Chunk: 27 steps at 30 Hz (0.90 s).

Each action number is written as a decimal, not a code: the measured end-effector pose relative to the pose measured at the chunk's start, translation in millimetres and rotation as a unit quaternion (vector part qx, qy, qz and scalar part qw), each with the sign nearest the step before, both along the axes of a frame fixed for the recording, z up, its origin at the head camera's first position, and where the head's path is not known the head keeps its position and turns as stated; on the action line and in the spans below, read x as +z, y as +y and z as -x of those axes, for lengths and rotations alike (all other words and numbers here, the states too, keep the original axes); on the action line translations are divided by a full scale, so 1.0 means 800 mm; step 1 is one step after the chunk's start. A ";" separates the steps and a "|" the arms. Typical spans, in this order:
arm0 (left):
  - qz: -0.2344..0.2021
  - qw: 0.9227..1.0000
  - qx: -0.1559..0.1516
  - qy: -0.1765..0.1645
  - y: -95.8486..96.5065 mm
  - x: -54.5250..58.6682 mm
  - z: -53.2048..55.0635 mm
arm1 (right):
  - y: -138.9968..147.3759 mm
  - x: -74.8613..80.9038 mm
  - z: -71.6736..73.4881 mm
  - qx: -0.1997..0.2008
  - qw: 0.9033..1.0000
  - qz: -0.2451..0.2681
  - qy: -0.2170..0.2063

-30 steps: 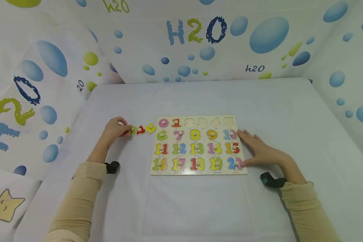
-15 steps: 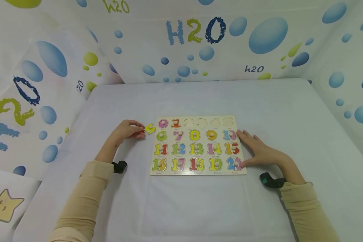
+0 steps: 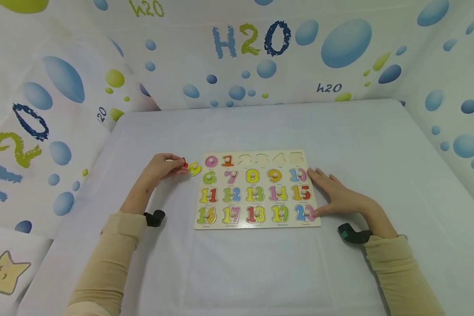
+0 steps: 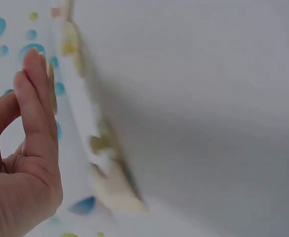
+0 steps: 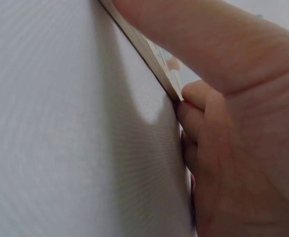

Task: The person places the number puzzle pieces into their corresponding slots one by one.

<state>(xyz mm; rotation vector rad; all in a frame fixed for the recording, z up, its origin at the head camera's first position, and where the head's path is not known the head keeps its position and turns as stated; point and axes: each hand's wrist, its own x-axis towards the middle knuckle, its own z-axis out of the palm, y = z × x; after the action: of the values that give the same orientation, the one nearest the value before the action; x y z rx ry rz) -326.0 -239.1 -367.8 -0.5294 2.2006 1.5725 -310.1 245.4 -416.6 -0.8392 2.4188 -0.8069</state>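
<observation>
My left hand (image 3: 162,168) pinches a red number 4 puzzle piece (image 3: 185,164) at its fingertips, left of the wooden number board (image 3: 256,227). A yellow number 5 piece (image 3: 195,169) lies on the cloth between these fingertips and the board. The green number 3 piece is hidden in the head view. In the left wrist view, a thin wooden piece (image 4: 52,89) shows edge-on against the fingers. My right hand (image 3: 341,197) rests with spread fingers at the board's right edge, its thumb and fingertips touching the rim.
Knobbed numbers 0, 1 and 6 to 20 sit in the board; bare recesses (image 3: 278,158) run along its top row. White cloth (image 3: 256,272) covers the table. Printed curtains (image 3: 174,52) stand behind and at both sides. Each wrist wears a black camera mount (image 3: 155,218).
My left hand has moved right from the green 3 to the red 4, which now shows tilted up at its fingertips. The green 3 has gone from sight. The right hand stays put.
</observation>
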 end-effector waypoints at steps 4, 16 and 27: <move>-0.034 0.999 -0.033 0.026 0.048 0.017 0.026 | 0.006 0.002 -0.001 -0.004 1.000 -0.001 0.004; -0.119 0.975 -0.184 0.024 0.231 0.001 0.084 | -0.001 -0.001 -0.001 0.003 1.000 -0.002 0.012; -0.102 0.978 -0.178 -0.030 0.291 -0.028 0.092 | 0.003 -0.005 -0.002 0.003 1.000 -0.002 0.021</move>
<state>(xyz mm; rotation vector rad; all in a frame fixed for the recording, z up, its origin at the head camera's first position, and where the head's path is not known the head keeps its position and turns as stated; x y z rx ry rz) -399.7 -6.3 -390.3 -0.1112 1.9279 1.5393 -308.7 247.6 -420.2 -0.8686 2.4529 -0.7889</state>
